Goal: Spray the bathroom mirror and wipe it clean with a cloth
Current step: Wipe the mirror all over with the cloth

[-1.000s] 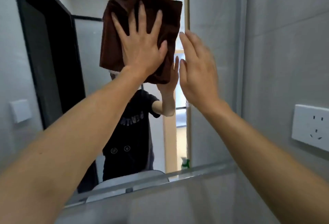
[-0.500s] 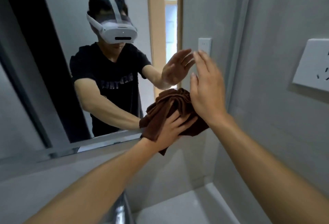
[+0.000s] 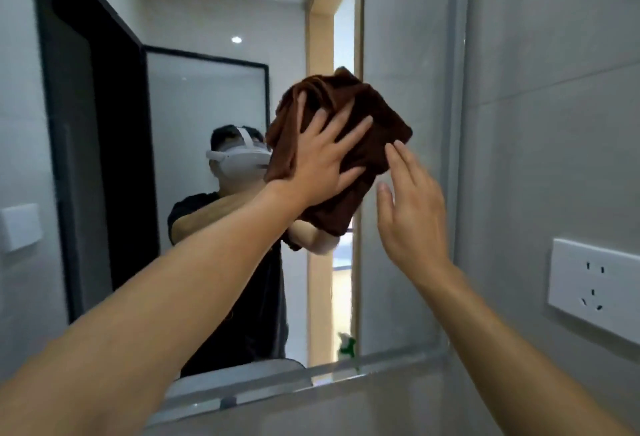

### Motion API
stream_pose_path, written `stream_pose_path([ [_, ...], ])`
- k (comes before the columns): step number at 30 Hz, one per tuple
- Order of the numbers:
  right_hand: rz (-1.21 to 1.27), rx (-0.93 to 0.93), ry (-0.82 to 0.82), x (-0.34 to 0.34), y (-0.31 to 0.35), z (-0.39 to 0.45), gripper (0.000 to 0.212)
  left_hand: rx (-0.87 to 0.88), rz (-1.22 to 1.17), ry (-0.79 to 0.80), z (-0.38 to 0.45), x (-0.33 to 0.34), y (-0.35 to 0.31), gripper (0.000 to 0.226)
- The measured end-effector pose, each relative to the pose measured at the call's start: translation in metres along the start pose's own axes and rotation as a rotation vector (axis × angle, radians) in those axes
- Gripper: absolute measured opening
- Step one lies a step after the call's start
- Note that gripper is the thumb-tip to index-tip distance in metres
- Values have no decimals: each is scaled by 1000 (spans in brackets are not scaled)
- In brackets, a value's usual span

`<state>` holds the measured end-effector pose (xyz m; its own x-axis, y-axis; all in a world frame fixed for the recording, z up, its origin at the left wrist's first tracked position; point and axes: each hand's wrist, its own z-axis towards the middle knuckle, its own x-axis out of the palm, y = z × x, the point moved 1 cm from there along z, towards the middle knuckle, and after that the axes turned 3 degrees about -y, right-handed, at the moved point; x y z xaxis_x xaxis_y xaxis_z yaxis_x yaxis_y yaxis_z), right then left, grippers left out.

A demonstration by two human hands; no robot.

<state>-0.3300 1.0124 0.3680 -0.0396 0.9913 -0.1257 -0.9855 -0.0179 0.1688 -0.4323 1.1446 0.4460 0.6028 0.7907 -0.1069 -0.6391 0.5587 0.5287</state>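
Because a flat palm spreads pressure, my left hand [image 3: 325, 158] presses the bunched brown cloth [image 3: 360, 113] against the bathroom mirror [image 3: 207, 96] near its right edge, fingers splayed rather than curled round it. My right hand [image 3: 412, 207] hovers just beside the cloth, released and holding nothing, seemingly ready to steady me. A green spray nozzle [image 3: 347, 347], reflected at the mirror's bottom edge, is the only container visible; I cannot see its contents.

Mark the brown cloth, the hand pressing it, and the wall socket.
brown cloth [image 3: 381, 117]: head view, upper right fold, clear of the fingers.
left hand [image 3: 322, 162]: head view, back of the hand.
wall socket [image 3: 594, 285]: head view, centre of the white faceplate.
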Motion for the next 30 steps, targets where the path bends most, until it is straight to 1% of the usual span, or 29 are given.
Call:
stream_pose_path([
  [2, 0, -16, -29, -4, 4, 18, 53, -126, 80, -25, 34, -10, 32, 71],
  [4, 1, -23, -57, -5, 5, 29, 52, -232, 136, -10, 57, -16, 47, 72],
  [7, 23, 9, -76, -3, -5, 31, 52, -286, 179, 16, 63, -14, 34, 70],
  [9, 60, 83, -72, 1, -14, 23, 53, -274, 162, 35, 49, -7, 13, 69],
  [11, 93, 151, -80, 4, -22, 13, 54, -224, 138, 54, 25, 3, -19, 69],
  [14, 100, 206, -69, 8, -31, -5, 54, -86, 69, 78, -34, 23, -89, 67],
  [17, 67, 244, 2, 13, -38, -29, 55, 49, -131, 127, -110, 53, -156, 56],
  [18, 56, 246, 27, 15, -42, -38, 55, 111, -167, 156, -136, 62, -174, 56],
  [21, 6, 241, 104, 16, -57, -64, 56, 265, -210, 280, -204, 77, -212, 76],
  [23, -32, 245, 144, 15, -67, -80, 55, 328, -235, 309, -223, 80, -221, 83],
  [25, -63, 250, 163, 14, -73, -90, 54, 365, -272, 307, -222, 80, -217, 84],
  [28, -55, 267, 161, 11, -75, -88, 54, 431, -301, 261, -200, 74, -197, 82],
  [30, -46, 252, 122, 5, -72, -74, 54, 417, -323, 203, -169, 71, -177, 76],
])
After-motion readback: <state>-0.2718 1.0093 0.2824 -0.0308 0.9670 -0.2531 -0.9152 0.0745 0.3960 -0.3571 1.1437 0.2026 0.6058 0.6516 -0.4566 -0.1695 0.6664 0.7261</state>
